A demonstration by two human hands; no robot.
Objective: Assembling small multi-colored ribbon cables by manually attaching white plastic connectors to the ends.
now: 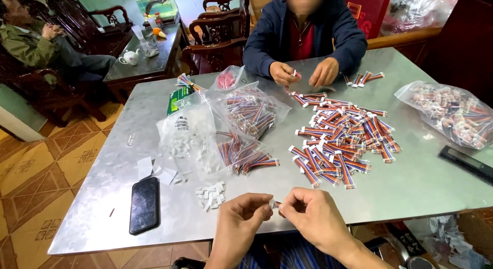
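- Left hand, right hand: both pinched shut on one small wire lead with white plug, at near bench edge.
- Loose white plugs: few, beside left hand.
- Heap of striped leads: mid-bench, seemingly finished.
- Bags of leads: several, much apparently left.
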